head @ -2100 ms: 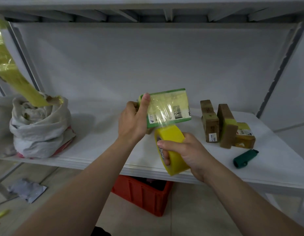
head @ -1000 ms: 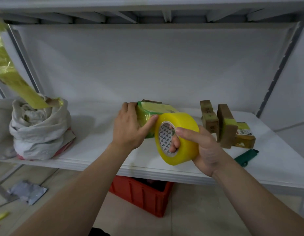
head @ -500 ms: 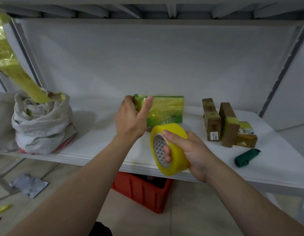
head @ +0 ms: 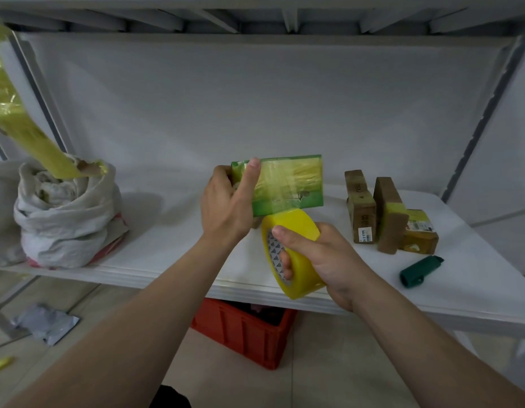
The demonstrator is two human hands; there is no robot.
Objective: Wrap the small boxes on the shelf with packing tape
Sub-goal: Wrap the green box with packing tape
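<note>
Above the front half of the shelf [head: 155,260], clear of the board, the green box [head: 287,184] is held up in the left hand [head: 226,207]. The tape roll [head: 302,278] touches its lower edge.

The box looks light and stiff, since one hand carries it by a single end without it sagging. Its broad face is glossy under clear tape, so it is probably slick. The short end seems the best place to hold it, because that leaves the long faces free for the tape to cross. The roll is a rigid ring and likely the heavier of the two. Holding it through the core should let it turn as the tape pays out.

The left forearm rises from the lower left with the back of the hand toward the camera. The thumb lies flat on the front face near the left end, and the fingers curl round behind that end, clamping it. The right hand [head: 323,254] comes in from the lower right. Its thumb presses over the outer band of the roll and its fingers hook through the core, gripping firmly.

Three brown boxes [head: 359,206] wait on the shelf to the right, apart from both hands, with a dark green cutter [head: 421,270] lying near them.
</note>
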